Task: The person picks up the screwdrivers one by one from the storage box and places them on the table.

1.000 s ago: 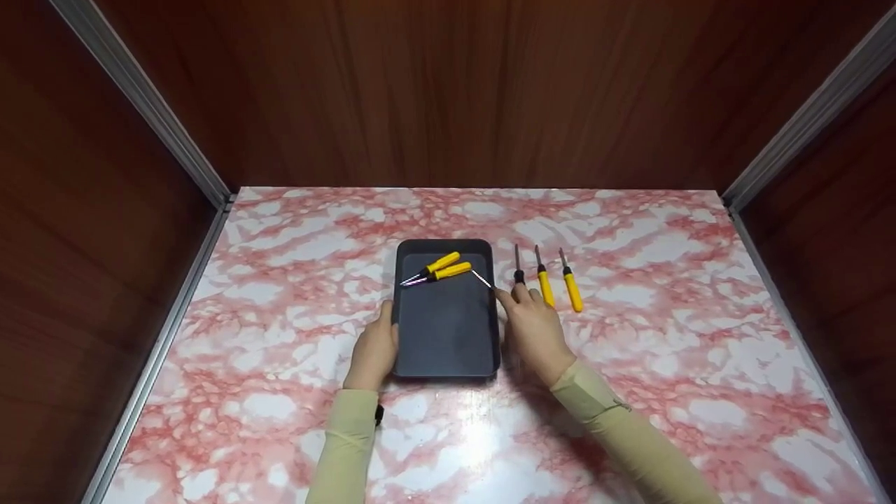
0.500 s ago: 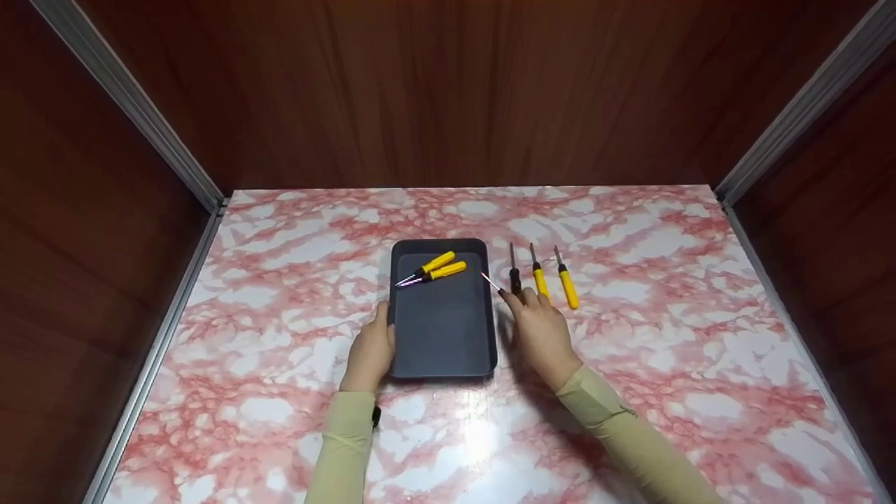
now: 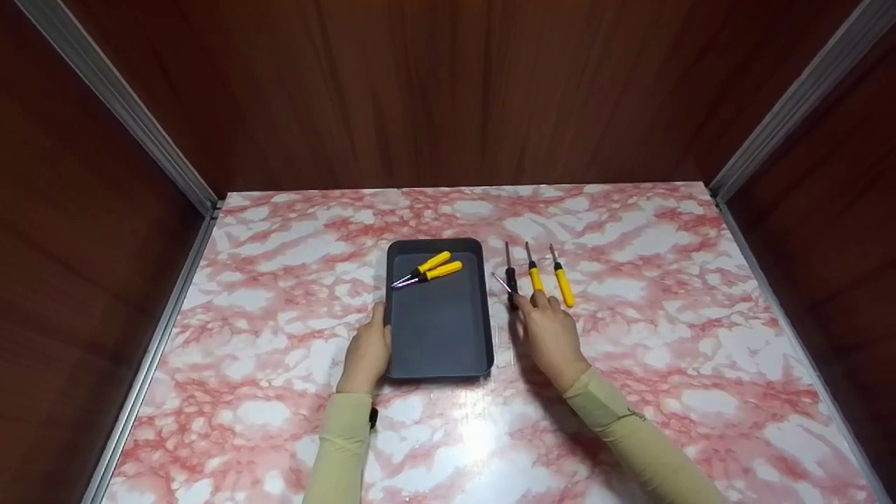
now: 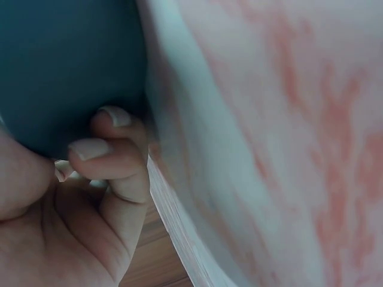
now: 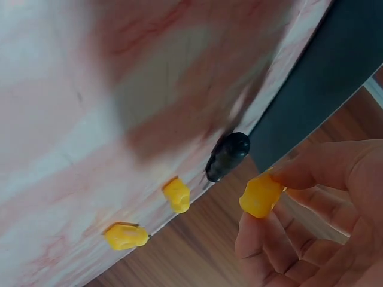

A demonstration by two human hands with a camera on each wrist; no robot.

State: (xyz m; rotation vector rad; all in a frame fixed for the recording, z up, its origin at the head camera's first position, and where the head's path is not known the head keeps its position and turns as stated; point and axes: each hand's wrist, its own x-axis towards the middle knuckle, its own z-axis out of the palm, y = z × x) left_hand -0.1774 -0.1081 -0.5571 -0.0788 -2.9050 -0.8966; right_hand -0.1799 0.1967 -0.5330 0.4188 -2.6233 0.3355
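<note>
My left hand (image 3: 365,355) grips the left side of a dark grey rectangular tray (image 3: 441,336), its curled fingers (image 4: 111,156) against the tray's wall in the left wrist view. Two yellow-handled screwdrivers (image 3: 444,269) lie slanted inside the tray, near its far end. To the right of the tray, my right hand (image 3: 553,341) pinches another screwdriver (image 5: 261,195) by its yellow handle between thumb and fingers; its metal shaft (image 3: 500,282) points up and left, just outside the tray's right rim. The right hand overlaps the lower ends of nearby tools in the head view.
A black-handled screwdriver (image 3: 511,280) and two yellow-handled ones, the middle screwdriver (image 3: 535,276) and the right screwdriver (image 3: 564,285), lie side by side on the red-and-white marbled table (image 3: 672,336). Brown wood-look panels (image 3: 448,91) enclose the back and sides.
My right hand has drawn back to the right with its screwdriver, whose tip has gone from over the tray to outside its rim. The left hand stays on the tray.
</note>
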